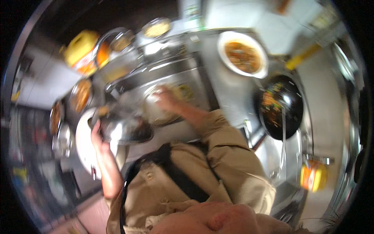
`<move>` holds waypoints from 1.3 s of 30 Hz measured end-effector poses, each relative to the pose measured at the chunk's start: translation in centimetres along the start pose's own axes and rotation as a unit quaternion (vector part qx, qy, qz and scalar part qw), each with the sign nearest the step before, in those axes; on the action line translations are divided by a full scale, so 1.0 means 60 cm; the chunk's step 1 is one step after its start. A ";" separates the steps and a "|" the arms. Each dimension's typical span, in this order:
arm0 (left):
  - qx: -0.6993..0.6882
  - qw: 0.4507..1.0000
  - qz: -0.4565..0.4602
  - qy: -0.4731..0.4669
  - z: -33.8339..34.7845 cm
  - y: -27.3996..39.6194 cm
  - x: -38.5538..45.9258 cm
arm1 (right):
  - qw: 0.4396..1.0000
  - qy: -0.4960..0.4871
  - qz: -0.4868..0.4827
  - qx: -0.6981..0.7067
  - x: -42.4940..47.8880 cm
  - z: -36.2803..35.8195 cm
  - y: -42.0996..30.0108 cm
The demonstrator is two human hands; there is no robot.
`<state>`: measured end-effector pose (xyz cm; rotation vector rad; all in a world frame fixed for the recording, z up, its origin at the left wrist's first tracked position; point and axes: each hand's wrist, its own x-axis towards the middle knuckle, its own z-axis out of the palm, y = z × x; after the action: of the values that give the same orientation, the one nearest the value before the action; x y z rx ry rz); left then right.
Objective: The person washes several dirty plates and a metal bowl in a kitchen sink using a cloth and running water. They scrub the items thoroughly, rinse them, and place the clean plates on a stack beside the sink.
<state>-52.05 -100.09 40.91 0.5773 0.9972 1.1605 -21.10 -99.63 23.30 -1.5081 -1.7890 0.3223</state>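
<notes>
My left hand (100, 137) grips the left side of a shiny, dark metal pan (125, 128), which seems tilted. Behind and below it shows a large white round container (84, 146). My right hand (166, 99) reaches over a round metal bowl or lid (155, 106) in the metal basin (195, 87) before me. Motion blurs its fingers, so whether they touch or hold anything is unclear. Some yellow-green bits (186, 92) lie just right of that hand.
On the steel counter at the right stand a white oval dish of stew (242, 55) and a black wok (280, 111) with food and a long-handled utensil (283, 137). Yellow-orange jugs (83, 52) and bowls of ingredients (81, 96) line the back left. Another yellow container (313, 177) sits at right.
</notes>
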 end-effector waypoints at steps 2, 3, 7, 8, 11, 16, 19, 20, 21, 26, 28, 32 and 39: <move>0.007 1.000 -0.006 0.026 -0.005 -0.015 -0.016 | 0.973 -0.125 0.033 0.193 0.021 -0.035 -0.056; 0.011 1.000 -0.005 0.018 -0.021 -0.021 -0.001 | 0.953 -0.170 0.060 0.244 0.010 -0.067 -0.100; 0.132 0.985 0.071 -0.081 0.123 -0.037 -0.063 | 0.938 -0.129 0.099 0.307 -0.055 -0.109 -0.182; 0.139 0.976 0.088 -0.143 0.137 -0.037 -0.072 | 0.941 -0.114 0.105 0.301 -0.067 -0.117 -0.201; 0.182 0.938 0.128 -0.267 0.147 -0.039 -0.066 | 0.927 -0.104 0.074 0.352 -0.100 -0.136 -0.218; 0.367 0.843 0.148 -0.363 0.137 -0.027 -0.061 | 0.988 -0.040 0.050 0.137 -0.153 -0.083 -0.198; 0.544 0.720 0.174 -0.393 0.147 -0.017 -0.098 | 0.992 -0.117 0.048 -0.022 -0.203 -0.162 -0.267; 0.590 0.642 0.218 -0.439 0.167 -0.014 -0.111 | 0.997 -0.058 0.028 -0.043 -0.220 -0.196 -0.274; 0.631 0.560 0.260 -0.469 0.176 -0.007 -0.124 | 0.998 -0.004 0.000 -0.060 -0.232 -0.228 -0.291; 0.640 0.397 0.395 -0.526 0.236 0.010 -0.281 | 0.951 0.069 -0.080 -0.289 -0.295 -0.375 -0.421; 0.580 0.348 0.515 -0.526 0.260 0.008 -0.341 | 0.953 0.068 -0.038 -0.293 -0.321 -0.402 -0.422; 0.462 0.341 0.676 -0.462 0.306 0.014 -0.440 | 0.919 0.103 -0.085 -0.370 -0.378 -0.550 -0.496; 0.312 0.493 0.755 -0.300 0.345 0.004 -0.526 | 0.778 0.286 -0.157 -0.537 -0.499 -0.912 -0.592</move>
<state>-36.19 -127.33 61.64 2.6129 -0.0592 1.7451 -9.38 -151.79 71.19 -1.6484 -1.6712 -1.4158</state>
